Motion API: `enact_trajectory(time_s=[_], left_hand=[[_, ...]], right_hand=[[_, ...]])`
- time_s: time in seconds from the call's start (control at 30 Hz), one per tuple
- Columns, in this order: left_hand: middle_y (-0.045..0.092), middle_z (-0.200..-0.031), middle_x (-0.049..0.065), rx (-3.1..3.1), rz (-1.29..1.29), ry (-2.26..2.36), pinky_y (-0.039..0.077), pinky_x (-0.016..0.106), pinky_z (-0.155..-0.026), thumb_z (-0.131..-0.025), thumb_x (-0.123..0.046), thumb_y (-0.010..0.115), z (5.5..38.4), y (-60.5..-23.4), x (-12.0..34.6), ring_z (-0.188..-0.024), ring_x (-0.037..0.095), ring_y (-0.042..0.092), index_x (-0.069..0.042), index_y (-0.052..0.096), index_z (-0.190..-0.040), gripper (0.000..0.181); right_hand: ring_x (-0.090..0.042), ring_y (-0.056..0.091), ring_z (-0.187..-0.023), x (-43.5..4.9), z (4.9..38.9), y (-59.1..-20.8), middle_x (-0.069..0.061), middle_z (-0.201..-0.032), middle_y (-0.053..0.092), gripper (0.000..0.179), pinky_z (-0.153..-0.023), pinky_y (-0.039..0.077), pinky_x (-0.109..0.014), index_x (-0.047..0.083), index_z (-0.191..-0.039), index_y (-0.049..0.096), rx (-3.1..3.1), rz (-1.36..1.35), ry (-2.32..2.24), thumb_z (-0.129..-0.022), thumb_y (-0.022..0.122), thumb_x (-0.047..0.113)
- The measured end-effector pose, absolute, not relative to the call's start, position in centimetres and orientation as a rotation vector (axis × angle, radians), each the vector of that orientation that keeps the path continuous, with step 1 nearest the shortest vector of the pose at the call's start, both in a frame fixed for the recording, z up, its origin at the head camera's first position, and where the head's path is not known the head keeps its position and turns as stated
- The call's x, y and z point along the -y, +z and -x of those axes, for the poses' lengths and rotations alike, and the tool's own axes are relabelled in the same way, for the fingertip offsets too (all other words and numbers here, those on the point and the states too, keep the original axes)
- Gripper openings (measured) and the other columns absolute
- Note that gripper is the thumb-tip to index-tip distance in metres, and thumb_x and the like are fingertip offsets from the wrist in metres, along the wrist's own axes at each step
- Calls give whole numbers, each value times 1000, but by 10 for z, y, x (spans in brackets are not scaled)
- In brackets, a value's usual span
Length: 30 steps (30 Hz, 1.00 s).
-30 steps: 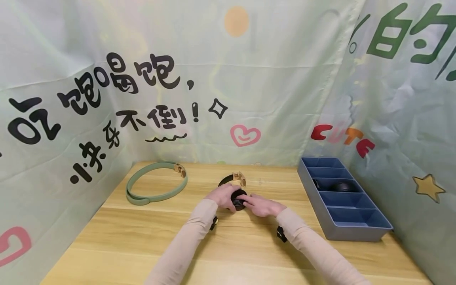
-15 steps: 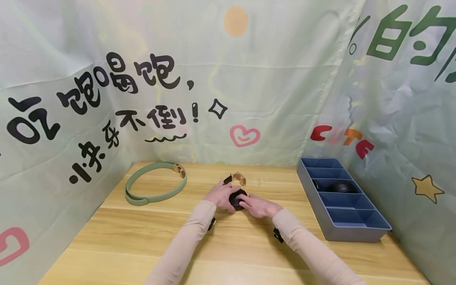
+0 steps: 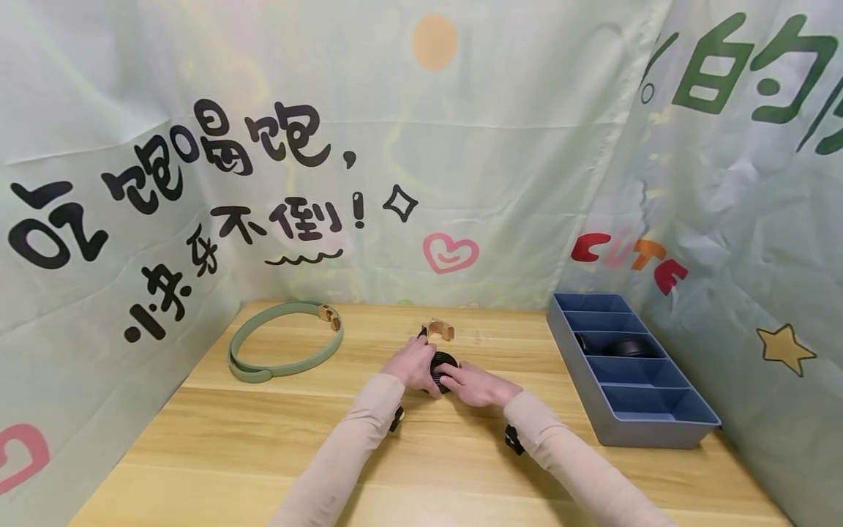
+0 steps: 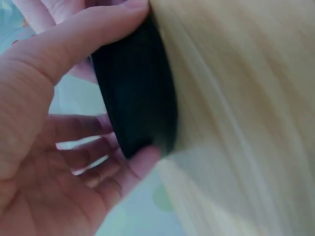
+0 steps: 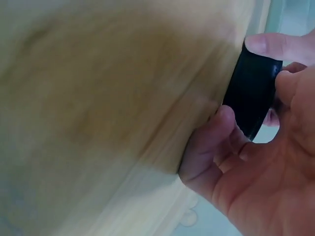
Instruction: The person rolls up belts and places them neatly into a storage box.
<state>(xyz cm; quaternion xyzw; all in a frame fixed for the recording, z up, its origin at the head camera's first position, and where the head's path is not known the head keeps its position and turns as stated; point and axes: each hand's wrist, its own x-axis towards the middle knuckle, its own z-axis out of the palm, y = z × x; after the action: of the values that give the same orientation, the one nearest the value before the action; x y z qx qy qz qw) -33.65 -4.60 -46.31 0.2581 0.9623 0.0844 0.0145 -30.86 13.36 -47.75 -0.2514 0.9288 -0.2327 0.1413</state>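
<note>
Our left hand (image 3: 411, 364) and right hand (image 3: 483, 385) both grip the smooth black coiled belt (image 3: 446, 358) on the pale wooden tabletop (image 3: 448, 461). Should our fingers slacken, it could spring loose; the gold metal buckle (image 3: 441, 327) beyond might tug it askew.

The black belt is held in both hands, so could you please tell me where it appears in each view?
Head: black belt lies below the picture's centre, between the left hand and right hand.
Left wrist: black belt, upper half, slightly left of centre.
Right wrist: black belt, upper half, towards the right edge.
Shared landmark: the wooden table.
</note>
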Motion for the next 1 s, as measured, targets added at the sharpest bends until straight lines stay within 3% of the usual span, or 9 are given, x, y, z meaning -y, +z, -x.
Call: enact_trajectory(time_s=[0.2,0.4,0.47,0.57,0.67,0.73,0.8,0.9,1.0], left_hand=[[50,-139,9,-2890,-868,332,46,38,-102,-71,-37,87,334,-465,47,-128,25,46,-17,49,-144,85],[18,-160,21,-2838,-818,473,35,47,-113,-66,-40,90,334,-466,47,-150,34,16,-16,53,-141,88],[11,-161,27,-2828,-786,518,36,49,-112,-65,-39,91,334,-467,47,-150,38,14,-16,53,-141,88],[22,-157,28,-2817,-766,536,41,48,-108,-66,-38,90,336,-468,46,-144,38,31,-16,49,-143,91],[41,-150,20,-2817,-775,527,44,44,-105,-66,-37,90,338,-469,46,-131,32,49,-15,45,-146,95],[50,-141,14,-2819,-798,537,45,41,-104,-66,-35,90,338,-471,46,-125,28,54,-15,44,-146,94],[52,-138,12,-2820,-803,560,45,41,-104,-66,-32,90,339,-473,46,-123,26,55,-16,41,-147,96],[46,-145,15,-2806,-776,599,42,43,-107,-65,-29,90,339,-473,45,-130,29,49,-16,31,-152,106],[43,-146,17,-2803,-743,599,43,44,-106,-64,-30,90,342,-473,43,-130,30,47,-12,27,-155,112]], right_hand=[[-39,43,-135,-135,312,-476,-27,-148,40,44,-108,36,-57,24,-150,40,-2671,712,-562,-107,32,34],[-42,29,-143,-136,316,-472,-27,-153,33,44,-113,28,-59,23,-150,39,-2618,725,-537,-108,31,32],[-42,28,-144,-136,315,-473,-26,-154,32,43,-113,27,-60,23,-149,40,-2614,719,-548,-108,31,32],[-42,31,-142,-137,314,-473,-28,-152,33,42,-112,28,-59,22,-148,42,-2628,715,-601,-108,32,31],[-41,39,-137,-138,312,-477,-28,-148,38,42,-110,34,-57,21,-147,45,-2661,741,-655,-108,33,30],[-40,43,-134,-138,311,-480,-28,-145,41,42,-108,36,-56,19,-146,46,-2696,781,-688,-107,35,30],[-37,51,-126,-139,311,-483,-25,-139,49,39,-104,42,-54,18,-142,51,-2780,867,-688,-106,40,29],[-24,63,-101,-140,312,-483,-15,-119,64,31,-86,52,-42,13,-128,61,-2961,993,-666,-100,55,25],[-13,59,-77,-142,317,-480,-4,-97,66,25,-65,50,-31,12,-114,66,-3152,963,-644,-93,68,25]])
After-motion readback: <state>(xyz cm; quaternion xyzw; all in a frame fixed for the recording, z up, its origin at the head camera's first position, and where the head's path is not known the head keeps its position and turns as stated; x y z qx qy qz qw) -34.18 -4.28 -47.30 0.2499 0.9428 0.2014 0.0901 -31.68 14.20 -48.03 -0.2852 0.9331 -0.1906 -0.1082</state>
